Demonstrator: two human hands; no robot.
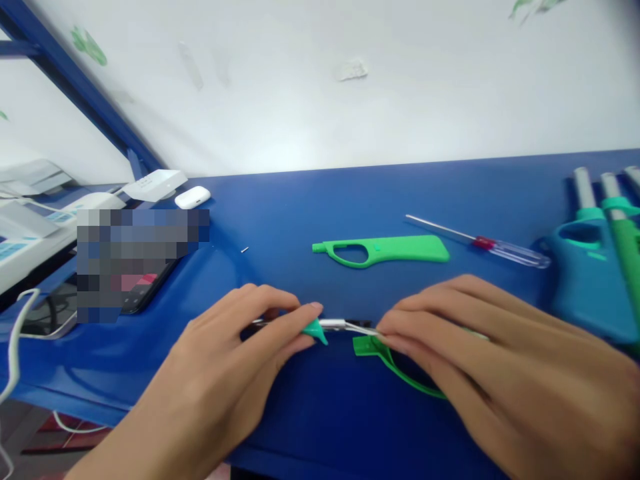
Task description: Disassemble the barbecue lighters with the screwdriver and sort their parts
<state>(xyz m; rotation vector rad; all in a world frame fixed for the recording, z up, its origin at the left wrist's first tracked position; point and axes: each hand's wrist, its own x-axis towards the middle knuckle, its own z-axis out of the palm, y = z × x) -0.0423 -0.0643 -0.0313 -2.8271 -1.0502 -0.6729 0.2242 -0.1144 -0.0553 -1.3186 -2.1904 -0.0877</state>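
Beyond the fingers [280, 330], the blue bench [300, 200] meets a white wall [280, 87]. The left hand [220, 363] pinches a teal piece [315, 330], the right hand [485, 360] pale wires [363, 329] between both, hiding much of a green shell [366, 346] beneath.

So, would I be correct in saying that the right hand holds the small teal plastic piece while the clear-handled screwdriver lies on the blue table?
Not quite: the head view shows the left hand holding the small teal plastic piece. The clear-handled screwdriver does lie on the blue table.
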